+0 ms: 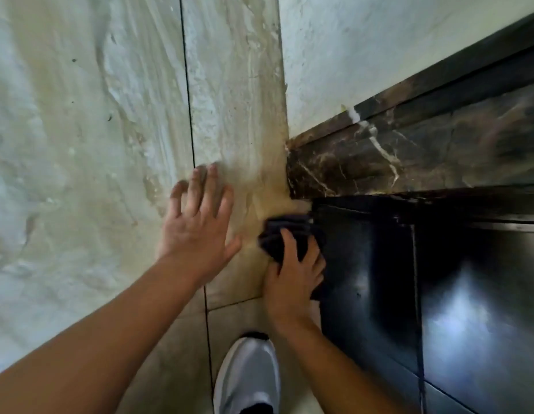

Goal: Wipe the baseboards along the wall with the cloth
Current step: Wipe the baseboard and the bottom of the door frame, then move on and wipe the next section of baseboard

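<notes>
The pale marble-patterned surface (pixel 80 144) fills the left and centre of the view; whether the camera is looking at floor or wall tile here cannot be settled with confidence, though the shoe at the bottom suggests floor. A dark brown veined stone strip, taken to be the baseboard (pixel 379 162), runs from the centre out to the right beneath a light plastered wall (pixel 379 55). Below and in front of it stands a glossy black panel (pixel 439 294), reflective, its purpose unclear.

Step in hand, by judgement: wiping at the near end of the baseboard run, at the corner where the brown strip, the black panel and the pale tile meet. The brown strip itself looks dull and streaked, with a whitish smear on its upper edge, so most of the run appears not yet done.

The next move calls for lifting the cloth onto the face of the brown strip and drawing it rightward along its length with firm, flat pressure, covering the top ledge as well.

The left hand (pixel 200 222) is spread wide, fingers splayed, palm flat against the pale tile as a brace; it holds nothing. The right hand (pixel 292 276) is closed around a bunched dark cloth (pixel 286 231), pressing it against the left edge of the black panel, just below the end of the baseboard. Both forearms are bare and reach forward. A grey shoe (pixel 248 375) sits near the bottom edge.
</notes>
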### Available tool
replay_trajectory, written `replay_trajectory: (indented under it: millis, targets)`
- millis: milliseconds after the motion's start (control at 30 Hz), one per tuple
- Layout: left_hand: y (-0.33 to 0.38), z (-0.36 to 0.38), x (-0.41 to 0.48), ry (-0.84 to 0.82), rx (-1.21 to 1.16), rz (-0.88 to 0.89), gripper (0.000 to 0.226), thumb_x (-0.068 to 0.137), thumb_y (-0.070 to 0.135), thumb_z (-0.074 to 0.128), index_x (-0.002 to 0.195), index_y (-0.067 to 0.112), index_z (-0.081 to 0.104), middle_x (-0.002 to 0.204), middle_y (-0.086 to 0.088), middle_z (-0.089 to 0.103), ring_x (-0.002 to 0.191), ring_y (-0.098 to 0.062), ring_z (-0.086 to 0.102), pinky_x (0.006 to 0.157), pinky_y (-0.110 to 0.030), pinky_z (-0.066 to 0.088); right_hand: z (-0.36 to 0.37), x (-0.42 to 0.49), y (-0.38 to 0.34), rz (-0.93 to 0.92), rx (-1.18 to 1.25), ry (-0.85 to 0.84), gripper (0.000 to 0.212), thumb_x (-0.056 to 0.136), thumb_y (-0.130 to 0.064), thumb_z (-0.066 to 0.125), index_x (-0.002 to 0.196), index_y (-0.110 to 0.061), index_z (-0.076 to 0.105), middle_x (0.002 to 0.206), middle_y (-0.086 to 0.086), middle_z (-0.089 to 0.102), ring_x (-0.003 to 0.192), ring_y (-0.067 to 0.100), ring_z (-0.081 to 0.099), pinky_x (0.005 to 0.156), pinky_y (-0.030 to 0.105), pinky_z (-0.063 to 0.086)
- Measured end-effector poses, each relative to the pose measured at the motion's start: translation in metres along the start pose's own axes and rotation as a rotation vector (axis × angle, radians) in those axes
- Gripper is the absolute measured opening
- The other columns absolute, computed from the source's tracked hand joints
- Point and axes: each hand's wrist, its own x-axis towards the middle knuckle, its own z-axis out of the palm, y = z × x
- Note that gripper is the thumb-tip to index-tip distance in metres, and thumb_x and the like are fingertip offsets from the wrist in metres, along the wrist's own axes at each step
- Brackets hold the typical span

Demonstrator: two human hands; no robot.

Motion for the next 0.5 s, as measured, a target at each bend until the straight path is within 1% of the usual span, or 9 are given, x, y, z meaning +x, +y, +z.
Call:
replay_trajectory:
  millis: [67, 133, 167, 200, 267, 333, 367, 433, 500]
  targets:
    - [-0.013, -0.021, -0.021, -0.144, -0.023, 0.070, 0.075, 0.093, 0.056, 0.040, 0.154, 0.020, 0.016, 0.164, -0.016, -0.008, 0.152, -0.035, -0.006, 0.120, -0.048, 0.015, -0.019, -0.035, -0.028, -0.424, 0.016, -0.232, 0.050, 0.081, -0.006, 0.059, 0.126, -0.029, 0.058, 0.146, 0.017, 0.040, 0.125, 0.043, 0.038, 0.103, 0.053, 0.036]
    - [-0.035, -0.044, -0.054, -0.266, -0.091, 0.071, 0.054, 0.092, 0.042, 0.050, 0.141, 0.022, 0.041, 0.153, -0.012, 0.028, 0.145, -0.031, 0.021, 0.107, -0.045, 0.037, -0.047, -0.036, -0.052, -0.732, 0.052, -0.603, 0.041, 0.077, -0.002, 0.055, 0.114, -0.015, 0.069, 0.128, 0.018, 0.052, 0.113, 0.045, 0.049, 0.096, 0.038, 0.037]
    - [-0.053, -0.059, -0.084, -0.304, -0.151, 0.013, 0.045, 0.090, 0.037, 0.054, 0.132, 0.022, 0.050, 0.142, -0.008, 0.041, 0.137, -0.028, 0.034, 0.100, -0.044, 0.043, -0.061, -0.038, -0.069, -0.786, 0.085, -0.770, 0.036, 0.077, 0.001, 0.055, 0.107, -0.009, 0.072, 0.113, 0.013, 0.060, 0.106, 0.044, 0.055, 0.087, 0.028, 0.039]
    - [-0.071, -0.072, -0.110, -0.323, -0.204, -0.051, 0.041, 0.087, 0.030, 0.057, 0.127, 0.021, 0.053, 0.134, -0.007, 0.047, 0.130, -0.029, 0.043, 0.095, -0.043, 0.047, -0.073, -0.033, -0.085, -0.725, 0.069, -0.893, 0.031, 0.079, 0.000, 0.056, 0.104, -0.007, 0.073, 0.100, 0.006, 0.065, 0.101, 0.040, 0.062, 0.078, 0.019, 0.039]
    - [-0.107, -0.103, -0.174, -0.350, -0.252, -0.187, 0.046, 0.081, 0.013, 0.060, 0.126, 0.020, 0.053, 0.129, -0.008, 0.050, 0.121, -0.033, 0.052, 0.093, -0.044, 0.049, -0.109, -0.044, -0.113, -0.419, -0.069, -1.056, 0.017, 0.086, -0.017, 0.057, 0.094, -0.017, 0.071, 0.085, 0.002, 0.071, 0.086, 0.027, 0.069, 0.060, 0.017, 0.042]
    - [-0.141, -0.142, -0.249, -0.422, -0.290, -0.327, 0.052, 0.074, 0.001, 0.060, 0.123, 0.017, 0.058, 0.123, -0.015, 0.052, 0.116, -0.039, 0.055, 0.093, -0.043, 0.049, -0.157, -0.077, -0.138, -0.140, -0.016, -1.006, 0.019, 0.090, -0.030, 0.052, 0.079, -0.020, 0.064, 0.075, -0.001, 0.066, 0.067, 0.019, 0.062, 0.049, 0.019, 0.039]
    - [-0.153, -0.158, -0.289, -0.458, -0.337, -0.409, 0.051, 0.072, -0.003, 0.060, 0.120, 0.014, 0.061, 0.119, -0.018, 0.054, 0.114, -0.041, 0.056, 0.093, -0.042, 0.049, -0.184, -0.104, -0.149, -0.079, 0.118, -0.957, 0.021, 0.091, -0.031, 0.050, 0.083, -0.020, 0.066, 0.082, -0.003, 0.068, 0.069, 0.017, 0.062, 0.053, 0.017, 0.040]
    - [-0.166, -0.214, -0.365, -0.486, -0.384, -0.566, 0.047, 0.071, -0.005, 0.056, 0.115, 0.011, 0.065, 0.115, -0.019, 0.059, 0.112, -0.039, 0.058, 0.091, -0.039, 0.049, -0.255, -0.160, -0.179, -0.005, 0.403, -0.924, 0.031, 0.088, -0.030, 0.049, 0.108, -0.020, 0.070, 0.107, -0.005, 0.073, 0.095, 0.014, 0.067, 0.074, 0.018, 0.046]
    - [-0.173, -0.282, -0.430, -0.534, -0.401, -0.684, 0.042, 0.072, -0.003, 0.053, 0.105, 0.019, 0.066, 0.111, -0.013, 0.062, 0.106, -0.034, 0.061, 0.084, -0.032, 0.049, -0.338, -0.209, -0.207, 0.066, 0.508, -1.029, 0.034, 0.079, -0.027, 0.054, 0.108, -0.022, 0.072, 0.105, -0.005, 0.074, 0.099, 0.016, 0.065, 0.081, 0.021, 0.048]
